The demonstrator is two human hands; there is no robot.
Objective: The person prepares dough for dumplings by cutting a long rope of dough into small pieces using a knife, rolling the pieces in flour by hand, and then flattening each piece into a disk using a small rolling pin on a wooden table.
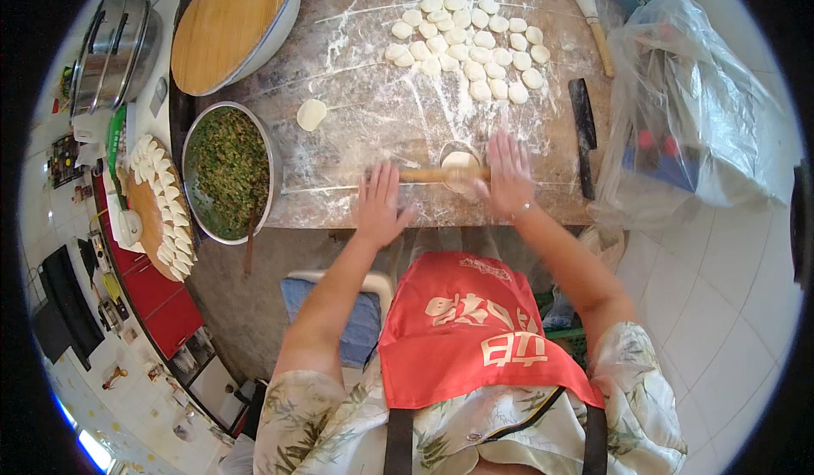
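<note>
A wooden rolling pin (420, 175) lies crosswise on the floured board near its front edge. My left hand (381, 205) rests at the pin's left end with its fingers stretched forward. At the other end, my right hand (510, 180) is also flat, fingers extended over the pin. Under the pin, beside my right hand, is a small round piece of dough (460, 161), a little blurred. One rolled dough wrapper (311, 115) lies by itself to the left. Farther back sit several flattened dough pieces (479, 54) in a loose cluster.
A metal bowl of green filling (227, 172) stands at left, near a round board of finished dumplings (165, 208). Behind it is a basin with a wooden lid (225, 26). On the right lie a dark knife (583, 136), a brush (593, 26) and a plastic-covered box (691, 111).
</note>
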